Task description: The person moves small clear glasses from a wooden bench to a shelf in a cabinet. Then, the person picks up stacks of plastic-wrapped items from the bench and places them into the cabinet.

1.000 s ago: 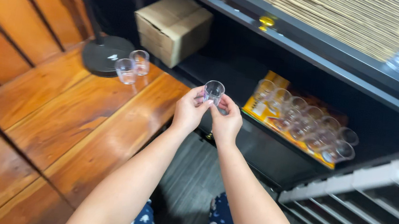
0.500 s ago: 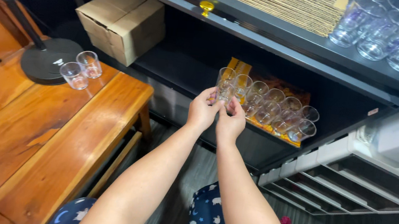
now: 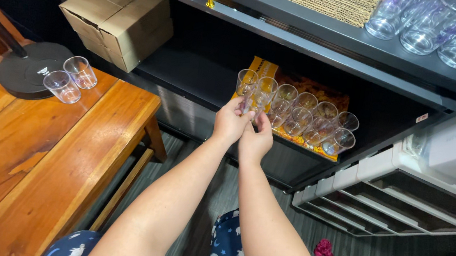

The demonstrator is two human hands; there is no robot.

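Both hands grip one clear glass [image 3: 253,103]: left hand [image 3: 230,123], right hand [image 3: 255,140] pinched shut; beside glasses row [image 3: 305,118] on orange tray [image 3: 316,90].

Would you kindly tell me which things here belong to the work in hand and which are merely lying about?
In hand:
- left hand and right hand, together gripping a small clear glass
- cluster of matching clear glasses on the dark lower shelf

Lying about:
- brown cardboard box
- two clear glasses on the wooden table
- round black lamp base
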